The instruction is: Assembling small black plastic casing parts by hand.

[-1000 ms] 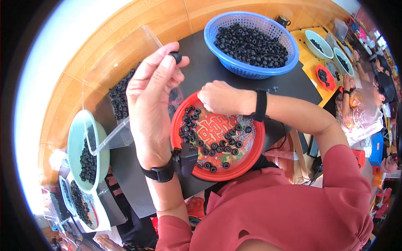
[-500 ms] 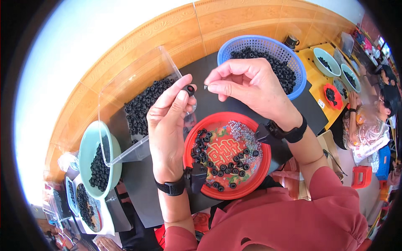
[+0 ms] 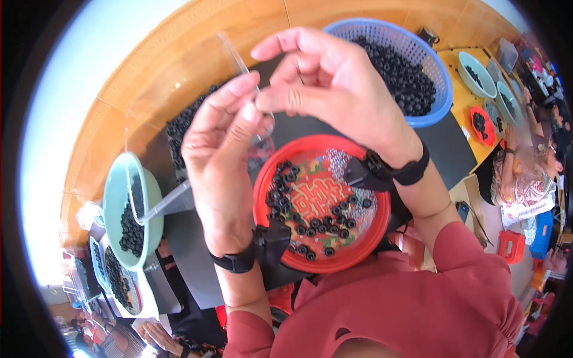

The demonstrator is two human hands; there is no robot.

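Note:
In front of my chest, over the far side of the red tray (image 3: 384,224), my two hands meet at the fingertips. My left hand (image 3: 221,143) is closed in a pinch; the small black ring-shaped part seen there a moment earlier is now hidden by the fingers. With thumb and forefinger pressed together, my right hand (image 3: 334,83) touches the left fingertips; what it pinches is hidden. Several black rings (image 3: 322,227) lie loose in the tray, and small silvery beads (image 3: 338,162) are heaped at its far right.
Behind my left hand a clear plastic bin (image 3: 164,201) lies tilted, with black parts by it. A blue perforated basket (image 3: 443,74) of black parts stands far right, a pale green bowl (image 3: 154,227) at left. People work at the right, beyond a yellow table (image 3: 453,62).
My hands have come together, the right moving left to the left one's fingertips. The black part in the left hand has gone out of sight, as has the small silvery piece in the right.

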